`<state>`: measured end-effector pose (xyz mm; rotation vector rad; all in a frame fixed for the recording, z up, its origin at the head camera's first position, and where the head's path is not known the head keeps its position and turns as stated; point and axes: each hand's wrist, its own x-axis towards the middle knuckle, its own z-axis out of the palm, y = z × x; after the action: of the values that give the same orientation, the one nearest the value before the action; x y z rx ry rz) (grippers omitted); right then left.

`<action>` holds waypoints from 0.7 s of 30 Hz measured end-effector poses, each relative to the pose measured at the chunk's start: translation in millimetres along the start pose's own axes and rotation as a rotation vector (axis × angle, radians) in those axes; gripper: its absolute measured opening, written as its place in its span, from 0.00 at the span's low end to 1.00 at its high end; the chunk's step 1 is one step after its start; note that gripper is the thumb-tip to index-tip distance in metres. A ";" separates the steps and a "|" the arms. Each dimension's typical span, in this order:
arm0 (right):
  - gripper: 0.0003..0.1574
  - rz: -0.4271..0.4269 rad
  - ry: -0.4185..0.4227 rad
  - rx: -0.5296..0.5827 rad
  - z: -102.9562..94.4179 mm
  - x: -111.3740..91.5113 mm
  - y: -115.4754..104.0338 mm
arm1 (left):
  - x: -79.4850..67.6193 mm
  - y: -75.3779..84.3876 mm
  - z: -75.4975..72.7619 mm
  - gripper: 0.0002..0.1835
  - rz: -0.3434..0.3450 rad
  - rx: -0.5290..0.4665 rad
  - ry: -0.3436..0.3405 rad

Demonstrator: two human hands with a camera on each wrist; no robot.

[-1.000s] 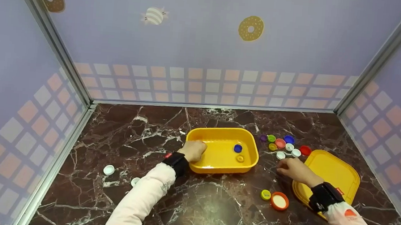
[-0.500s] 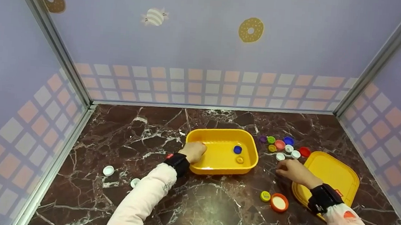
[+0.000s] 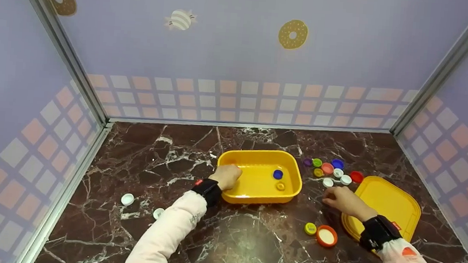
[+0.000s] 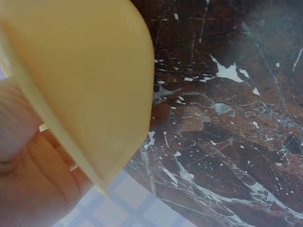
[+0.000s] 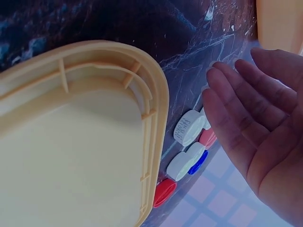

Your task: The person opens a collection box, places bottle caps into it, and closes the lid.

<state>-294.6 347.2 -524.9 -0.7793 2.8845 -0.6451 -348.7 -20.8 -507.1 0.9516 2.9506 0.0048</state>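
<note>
My left hand [image 3: 226, 176] reaches over the left rim of a yellow plastic box [image 3: 259, 200], its fingers curled inside. In the left wrist view the box wall [image 4: 90, 80] covers the fingertips, and I cannot tell whether they hold anything. A blue cap [image 3: 277, 174] and a small yellow ring-like cap [image 3: 280, 186] lie on the box floor. My right hand [image 3: 344, 199] hovers low beside the yellow lid [image 3: 388, 204], fingers loosely bent and nothing in them. Just beyond it are white bottle caps [image 3: 328, 182], also seen as a white cap [image 5: 188, 127] in the right wrist view.
More caps cluster right of the box, among them a red cap [image 3: 356, 176] and a purple cap [image 3: 307, 162]. Nearer stand a yellow-green cap [image 3: 310, 228] and an orange cap [image 3: 327, 236]. A white cap [image 3: 127, 199] lies at left. Patterned walls [image 3: 240, 56] enclose the table.
</note>
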 end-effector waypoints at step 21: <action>0.09 -0.035 -0.110 0.118 7.6 3.8 -28.8 | -15.1 -10.5 -18.5 0.06 -0.102 -0.161 0.289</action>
<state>-283.2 320.0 -519.6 -0.8230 2.7124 -0.7441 -343.4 -37.9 -488.3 0.8412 3.1916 0.4040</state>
